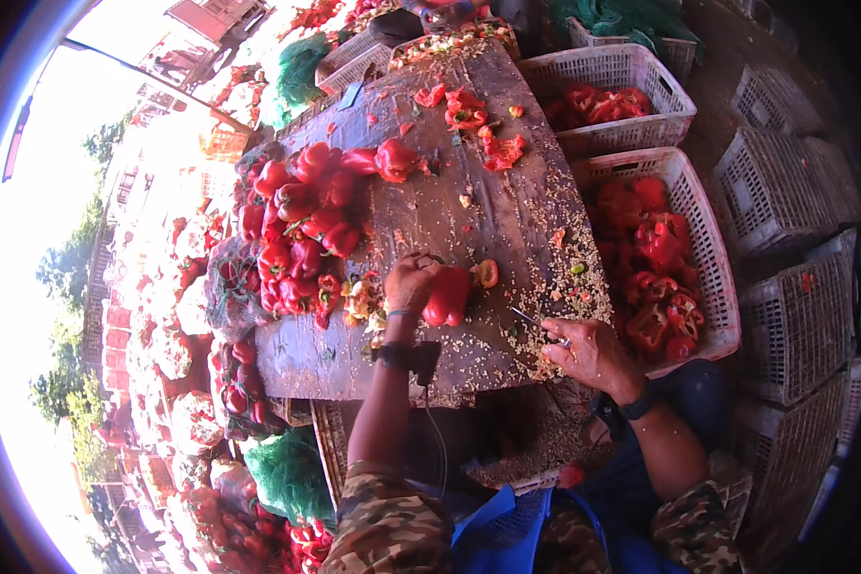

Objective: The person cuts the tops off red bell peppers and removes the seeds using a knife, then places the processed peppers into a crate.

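My left hand (411, 285) grips a red bell pepper (448, 297) from its left side, over the wooden tabletop (430, 222). Beside the pepper, on its right, lies a cut pepper top (486, 273) showing pale flesh. My right hand (590, 356) is at the table's right front edge, closed around a small knife whose thin blade (522, 314) points left toward the pepper. Its handle is mostly hidden by my fingers. A heap of whole red bell peppers (305, 215) rests on the table's left side. Yellowish pepper scraps (359, 300) lie just left of my left hand.
A plastic crate (714, 269) of cut red peppers stands against the table's right edge, with another crate (671, 125) beyond it. Loose seeds (574, 237) cover the right side. Torn pepper pieces (502, 152) lie farther back. At the far end, another person's hand (448, 14) is visible.
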Motion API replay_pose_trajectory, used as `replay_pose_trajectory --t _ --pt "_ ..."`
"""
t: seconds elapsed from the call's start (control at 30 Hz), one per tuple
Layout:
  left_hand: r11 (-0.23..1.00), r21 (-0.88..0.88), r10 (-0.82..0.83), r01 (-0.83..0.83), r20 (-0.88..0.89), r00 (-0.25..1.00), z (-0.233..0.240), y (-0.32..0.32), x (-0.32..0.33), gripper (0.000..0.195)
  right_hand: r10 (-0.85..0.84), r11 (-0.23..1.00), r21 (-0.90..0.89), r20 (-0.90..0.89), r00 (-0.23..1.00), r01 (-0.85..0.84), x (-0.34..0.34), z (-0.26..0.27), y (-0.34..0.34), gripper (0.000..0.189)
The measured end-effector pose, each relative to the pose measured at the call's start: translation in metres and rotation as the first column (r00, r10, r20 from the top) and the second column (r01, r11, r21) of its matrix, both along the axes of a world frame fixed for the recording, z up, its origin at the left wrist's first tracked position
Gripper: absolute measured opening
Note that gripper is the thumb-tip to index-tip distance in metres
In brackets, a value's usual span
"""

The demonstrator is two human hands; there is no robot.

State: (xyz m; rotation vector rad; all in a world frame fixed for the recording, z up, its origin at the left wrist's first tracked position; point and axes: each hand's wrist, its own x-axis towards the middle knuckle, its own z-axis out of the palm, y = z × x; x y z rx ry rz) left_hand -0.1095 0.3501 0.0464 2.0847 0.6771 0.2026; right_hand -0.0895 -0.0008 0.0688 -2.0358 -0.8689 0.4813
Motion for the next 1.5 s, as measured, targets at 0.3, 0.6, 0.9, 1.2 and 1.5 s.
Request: replay_pose_trajectory --t 0.3,0.6,0.9,1.2,1.5 --pt "0.976 0.14 0.218 -0.168 -0.62 0.753 0.03 -0.06 0.018 0.089 -0.046 0.995 0.084 -0.065 0.997 0.052 -0.007 0.014 0.006 0.037" --pt "0.968 0.101 0.251 -0.23 -0.431 0.867 0.017 -0.036 -0.002 0.084 -0.113 0.938 0.247 -0.442 0.89 0.242 -0.004 -0.032 0.015 0.043" --pt "0.745 -0.621 0.402 -0.244 0.125 0.907 -0.008 -0.084 -0.069 0.031 -0.009 0.956 0.222 -0.633 0.774 0.193 -0.027 0.024 0.029 0.035" --pt "0.932 -0.274 -0.088 0.235 0.459 0.884 0.042 -0.114 -0.075 0.089 0.117 0.933 0.341 -0.597 0.794 0.119 -0.039 0.049 0.021 0.032" --pt "0.945 -0.225 -0.161 0.237 0.308 0.938 0.036 -0.12 -0.072 0.089 0.1 0.959 0.266 -0.63 0.771 0.093 -0.033 0.06 0.011 0.036"
